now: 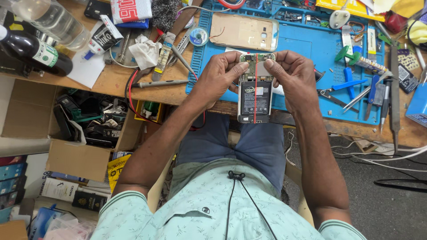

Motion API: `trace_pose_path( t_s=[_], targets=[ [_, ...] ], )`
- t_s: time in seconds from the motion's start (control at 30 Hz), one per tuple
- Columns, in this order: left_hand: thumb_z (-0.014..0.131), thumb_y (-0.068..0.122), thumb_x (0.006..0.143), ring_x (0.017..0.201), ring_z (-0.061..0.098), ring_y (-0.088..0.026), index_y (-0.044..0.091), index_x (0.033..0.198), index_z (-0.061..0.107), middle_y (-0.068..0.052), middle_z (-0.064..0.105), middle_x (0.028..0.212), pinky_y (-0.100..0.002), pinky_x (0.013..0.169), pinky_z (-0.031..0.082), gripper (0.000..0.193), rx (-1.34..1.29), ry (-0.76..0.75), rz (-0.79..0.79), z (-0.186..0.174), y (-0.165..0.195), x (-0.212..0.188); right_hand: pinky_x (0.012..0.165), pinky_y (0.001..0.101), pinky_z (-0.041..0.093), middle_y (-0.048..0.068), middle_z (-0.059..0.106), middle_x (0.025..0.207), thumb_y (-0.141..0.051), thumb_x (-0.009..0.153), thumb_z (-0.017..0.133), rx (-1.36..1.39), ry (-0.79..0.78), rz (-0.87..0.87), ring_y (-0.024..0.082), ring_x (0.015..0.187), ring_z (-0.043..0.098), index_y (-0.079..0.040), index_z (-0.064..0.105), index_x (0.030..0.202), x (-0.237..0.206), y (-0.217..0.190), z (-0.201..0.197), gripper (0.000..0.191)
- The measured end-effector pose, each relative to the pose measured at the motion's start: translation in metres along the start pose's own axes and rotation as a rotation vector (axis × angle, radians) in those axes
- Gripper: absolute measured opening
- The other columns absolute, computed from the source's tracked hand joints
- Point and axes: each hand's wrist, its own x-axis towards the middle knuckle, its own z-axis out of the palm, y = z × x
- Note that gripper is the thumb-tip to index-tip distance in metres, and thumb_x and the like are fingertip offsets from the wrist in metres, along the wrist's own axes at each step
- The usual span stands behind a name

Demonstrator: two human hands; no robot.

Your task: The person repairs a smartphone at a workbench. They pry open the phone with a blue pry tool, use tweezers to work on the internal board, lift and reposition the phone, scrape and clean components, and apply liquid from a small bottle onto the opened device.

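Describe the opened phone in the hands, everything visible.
The phone is a slim rectangular handset with its back cover off, held back side up over the edge of the blue mat. A green circuit board shows at its top end, a dark battery with a label fills the middle, and the frame looks like silvery plastic. A thin red wire runs lengthwise down its centre. The left hand and the right hand grip its top end from either side, thumbs on the board; its lower end hangs free above the lap.

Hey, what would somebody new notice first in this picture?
Both hands, left hand and right hand, hold an opened phone with its battery showing, at the bench's front edge. Behind it lies a blue work mat strewn with tools, and a dark bottle lies far left.
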Motion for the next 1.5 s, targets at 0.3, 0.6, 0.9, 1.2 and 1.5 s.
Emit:
trace_pose_path(
  t_s=[0.3, 0.6, 0.9, 1.2, 1.5],
  targets=[
    [0.054, 0.019, 0.106, 0.090, 0.072, -0.009, 0.004, 0.123, 0.062, -0.003, 0.073, 0.105, -0.030, 0.072, 0.067, 0.024, 0.164, 0.110, 0.045, -0.012, 0.006, 0.001, 0.078, 0.0267, 0.057, 0.008, 0.075, 0.102, -0.013, 0.101, 0.074, -0.054, -0.138, 0.045, 0.010, 0.086, 0.069, 0.003, 0.070, 0.116, 0.020, -0.012, -0.019, 0.022],
    [0.064, 0.003, 0.102, 0.123, 0.064, -0.030, 0.008, 0.129, 0.067, -0.008, 0.069, 0.127, -0.044, 0.106, 0.052, 0.028, 1.053, 0.152, 0.522, -0.039, 0.024, -0.032, 0.071, 0.0272, 0.054, 0.003, 0.078, 0.095, -0.022, 0.094, 0.074, -0.734, -0.519, 0.194, 0.007, 0.078, 0.065, -0.004, 0.076, 0.123, 0.104, -0.025, -0.004, 0.034],
    [0.063, 0.024, 0.102, 0.137, 0.045, -0.032, 0.010, 0.139, 0.065, -0.009, 0.053, 0.148, -0.048, 0.110, 0.039, 0.040, 1.443, -0.068, 0.455, -0.048, 0.012, -0.039, 0.068, 0.0340, 0.055, 0.012, 0.076, 0.085, -0.025, 0.086, 0.087, -1.045, -0.360, -0.121, 0.019, 0.071, 0.072, -0.010, 0.081, 0.104, 0.106, -0.008, 0.020, 0.025],
    [0.065, 0.033, 0.103, 0.135, 0.040, -0.032, 0.015, 0.140, 0.065, -0.014, 0.045, 0.145, -0.049, 0.110, 0.033, 0.042, 1.486, -0.062, 0.429, -0.062, 0.004, -0.024, 0.096, 0.0405, 0.053, 0.008, 0.075, 0.115, -0.006, 0.101, 0.078, -1.161, -0.256, -0.609, 0.026, 0.112, 0.068, -0.012, 0.079, 0.119, 0.073, 0.007, 0.011, 0.019],
    [0.062, 0.018, 0.106, 0.146, 0.041, -0.027, 0.015, 0.145, 0.063, -0.003, 0.054, 0.152, -0.049, 0.116, 0.031, 0.039, 1.364, -0.152, 0.426, -0.097, 0.017, 0.011, 0.114, 0.0458, 0.034, -0.002, 0.065, 0.142, -0.048, 0.098, 0.070, -1.468, -0.430, -0.641, 0.022, 0.136, 0.054, -0.017, 0.073, 0.134, 0.055, 0.002, 0.016, 0.048]
  ],
)
